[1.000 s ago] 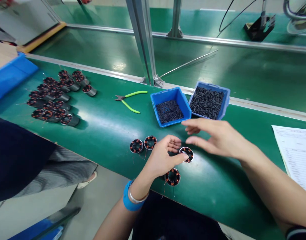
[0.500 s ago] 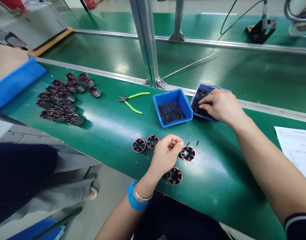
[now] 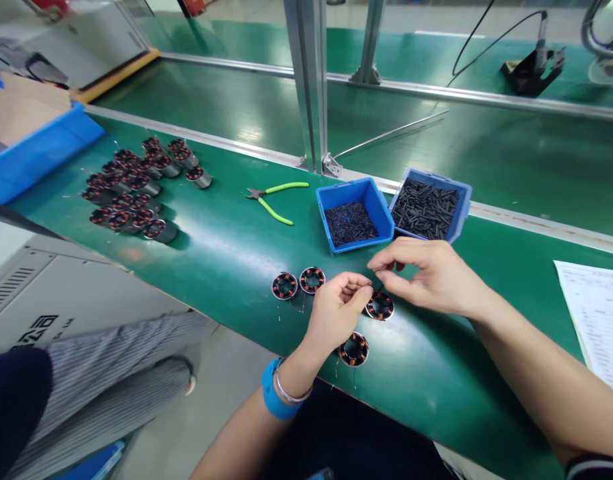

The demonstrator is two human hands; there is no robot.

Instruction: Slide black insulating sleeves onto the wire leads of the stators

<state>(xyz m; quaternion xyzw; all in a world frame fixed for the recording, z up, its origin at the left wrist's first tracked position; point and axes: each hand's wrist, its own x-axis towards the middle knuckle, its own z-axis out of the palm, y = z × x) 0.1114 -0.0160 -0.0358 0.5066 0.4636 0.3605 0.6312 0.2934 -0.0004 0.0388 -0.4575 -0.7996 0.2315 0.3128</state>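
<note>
My left hand (image 3: 337,308) is closed in a pinch beside a copper-wound motor stator (image 3: 380,306). My right hand (image 3: 426,275) has thumb and forefinger pinched together just above the same stator, close to the left fingertips. Whatever either pinch holds is too small or hidden to make out. Two more stators, one at the left (image 3: 285,286) and its neighbour (image 3: 312,280), stand upright left of my hands. Another stator (image 3: 353,349), with thin loose wires, is nearer the bench edge. Beyond the right hand is a blue bin of short black sleeves (image 3: 426,207).
A second blue bin (image 3: 359,245) holds thinner black pieces. Green-handled cutters (image 3: 277,199) lie to its left. Several stators (image 3: 159,230) are grouped farther left, near a large blue crate (image 3: 46,157). Printed paper (image 3: 589,313) lies at right. A person's striped trouser leg (image 3: 121,373) is at lower left.
My right hand has moved from inside the right-hand bin back toward the left hand, over the stator. The left hand stays in its pinch. The view has shifted slightly.
</note>
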